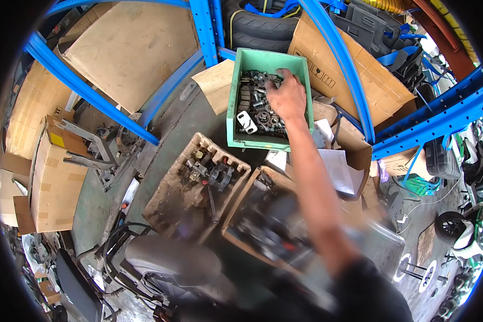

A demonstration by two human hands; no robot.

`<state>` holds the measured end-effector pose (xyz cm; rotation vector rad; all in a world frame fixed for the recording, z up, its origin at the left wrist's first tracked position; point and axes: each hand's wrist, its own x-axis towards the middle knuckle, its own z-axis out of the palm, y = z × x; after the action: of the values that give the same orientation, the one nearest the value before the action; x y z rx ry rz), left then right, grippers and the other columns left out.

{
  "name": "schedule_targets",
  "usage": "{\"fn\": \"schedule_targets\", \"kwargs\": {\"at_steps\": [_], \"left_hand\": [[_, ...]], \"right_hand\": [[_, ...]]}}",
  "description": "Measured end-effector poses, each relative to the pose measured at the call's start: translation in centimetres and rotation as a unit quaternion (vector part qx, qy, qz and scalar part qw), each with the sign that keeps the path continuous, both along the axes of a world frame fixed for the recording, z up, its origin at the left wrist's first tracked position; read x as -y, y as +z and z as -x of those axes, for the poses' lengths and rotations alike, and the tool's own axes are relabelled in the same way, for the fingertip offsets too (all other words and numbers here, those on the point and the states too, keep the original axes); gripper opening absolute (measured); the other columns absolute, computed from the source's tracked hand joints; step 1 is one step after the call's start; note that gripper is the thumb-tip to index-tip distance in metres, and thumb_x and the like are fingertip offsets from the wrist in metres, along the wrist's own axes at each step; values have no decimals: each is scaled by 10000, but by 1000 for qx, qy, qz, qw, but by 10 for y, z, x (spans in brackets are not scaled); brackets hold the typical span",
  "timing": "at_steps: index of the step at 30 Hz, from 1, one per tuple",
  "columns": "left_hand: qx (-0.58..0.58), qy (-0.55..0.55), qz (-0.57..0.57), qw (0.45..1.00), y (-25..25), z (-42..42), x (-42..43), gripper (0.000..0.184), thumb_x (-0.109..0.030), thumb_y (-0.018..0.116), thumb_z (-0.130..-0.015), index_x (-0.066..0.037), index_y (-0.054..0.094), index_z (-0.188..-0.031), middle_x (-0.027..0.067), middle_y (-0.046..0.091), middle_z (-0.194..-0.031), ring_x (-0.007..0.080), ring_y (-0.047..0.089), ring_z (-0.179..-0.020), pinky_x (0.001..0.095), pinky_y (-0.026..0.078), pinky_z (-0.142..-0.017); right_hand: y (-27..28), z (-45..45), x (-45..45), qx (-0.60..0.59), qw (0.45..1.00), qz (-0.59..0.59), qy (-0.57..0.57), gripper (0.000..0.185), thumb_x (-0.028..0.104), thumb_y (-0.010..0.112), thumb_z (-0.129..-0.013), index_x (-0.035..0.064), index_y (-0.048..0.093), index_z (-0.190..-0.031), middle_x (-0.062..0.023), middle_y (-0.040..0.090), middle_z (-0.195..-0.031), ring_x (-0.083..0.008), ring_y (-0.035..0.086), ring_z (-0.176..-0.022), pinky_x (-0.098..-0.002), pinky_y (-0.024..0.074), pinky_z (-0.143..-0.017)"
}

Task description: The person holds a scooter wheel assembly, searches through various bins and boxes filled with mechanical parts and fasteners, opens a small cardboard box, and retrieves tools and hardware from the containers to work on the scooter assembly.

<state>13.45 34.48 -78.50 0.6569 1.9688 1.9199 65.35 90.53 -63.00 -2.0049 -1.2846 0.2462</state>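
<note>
From the head camera, looking down: my bare right hand is hanging palm-down over the right half of an open, rectangular green plastic bin. My fingers are bending loosely, the thumb standing apart from them; whether they are gripping or touching anything I cannot tell. My left hand is not showing, so I cannot tell its state.

Below and left of my hand, a jumble of small grey metal nuts, bolts and fittings is filling the bin floor. A flat white metal plate with holes is lying nearer me, left of my wrist.

Threaded ends and edges are pointing every way, so they could be scratching my bare fingertips if I dig. Interlocked pieces could be spilling if I pull one sharply. Pressing on the wall could be tipping the bin; its support is hidden from me. Anything slipping could be dropping among the greasy parts in the battered brown cardboard tray, nearer me and left of my forearm.
</note>
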Motion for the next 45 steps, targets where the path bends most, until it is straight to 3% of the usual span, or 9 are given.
{"fn": "schedule_targets", "kwargs": {"at_steps": [7, 8, 13, 18, 23, 25, 29, 31, 45], "left_hand": [[33, 49, -16, 998, 24, -30, -26, 396, -156, 694, -787, 51, 581, -1105, 237, 611, -1024, 391, 595, -954, 542, 546, -745], [61, 156, -232, 958, -14, -21, -32, 403, -142, 688, -734, 39, 587, -1079, 261, 601, -970, 430, 582, -917, 595, 516, -764], [113, 64, -114, 985, 31, -41, -50, 376, -122, 652, -730, 32, 579, -1065, 268, 586, -896, 429, 579, -876, 591, 491, -748], [43, 220, -150, 963, -15, -10, -34, 365, -68, 615, -764, 71, 563, -1098, 262, 607, -925, 427, 596, -894, 558, 500, -766], [117, 182, -230, 949, -36, 10, -12, 364, -71, 652, -783, 63, 567, -1111, 233, 622, -943, 393, 611, -916, 534, 520, -758], [-118, 42, -143, 982, -46, 15, -6, 489, -202, 759, -750, 50, 563, -1120, 216, 621, -963, 353, 618, -921, 503, 542, -747], [55, -9, 1, 998, 20, -28, -33, 563, -267, 797, -732, 49, 547, -1126, 189, 619, -977, 320, 621, -924, 455, 559, -734], [-161, 68, -31, 984, -15, -30, -40, 484, -264, 734, -800, 57, 563, -1119, 183, 622, -996, 315, 623, -938, 454, 568, -747], [-54, 45, -27, 997, -10, -28, -64, 466, -266, 712, -825, 56, 571, -1130, 184, 623, -1018, 307, 621, -949, 439, 558, -760]], "right_hand": [[-19, 7, -43, -52, 973, 225, 16, 718, 420, 634, -823, -10, 392, -1345, -279, 521, -1320, -430, 445, -1289, -487, 310, -1115], [-27, 7, -47, -78, 984, 161, 15, 641, 378, 626, -822, -3, 441, -1303, -266, 591, -1231, -437, 429, -1293, -472, 315, -1113], [-34, 78, -18, -105, 994, 20, -15, 487, 275, 610, -806, 90, 517, -1247, -229, 507, -1334, -426, 405, -1290, -571, 339, -1052], [-56, 78, -17, -16, 988, -141, 68, 387, 182, 543, -856, 100, 554, -1233, -197, 614, -1183, -381, 568, -1094, -433, 393, -1014], [19, 52, 24, -77, 995, 8, 57, 442, 241, 612, -846, 102, 551, -1261, -245, 636, -1154, -406, 596, -1109, -438, 471, -955], [3, 25, 5, 40, 996, -83, 15, 488, 282, 615, -863, 73, 514, -1292, -256, 598, -1213, -422, 543, -1175, -427, 406, -1034], [-88, -11, -53, -73, 992, 73, -74, 698, 455, 597, -877, 83, 370, -1422, -264, 441, -1386, -385, 428, -1289, -476, 246, -1135], [-53, 18, -35, -9, 984, 158, -82, 709, 517, 553, -877, 94, 371, -1416, -244, 359, -1446, -415, 363, -1321, -507, 270, -1122], [-60, 68, 4, -63, 990, -75, 104, 602, 211, 521, -878, 92, 359, -1446, -238, 376, -1460, -430, 439, -1274, -476, 322, -1088]]}}
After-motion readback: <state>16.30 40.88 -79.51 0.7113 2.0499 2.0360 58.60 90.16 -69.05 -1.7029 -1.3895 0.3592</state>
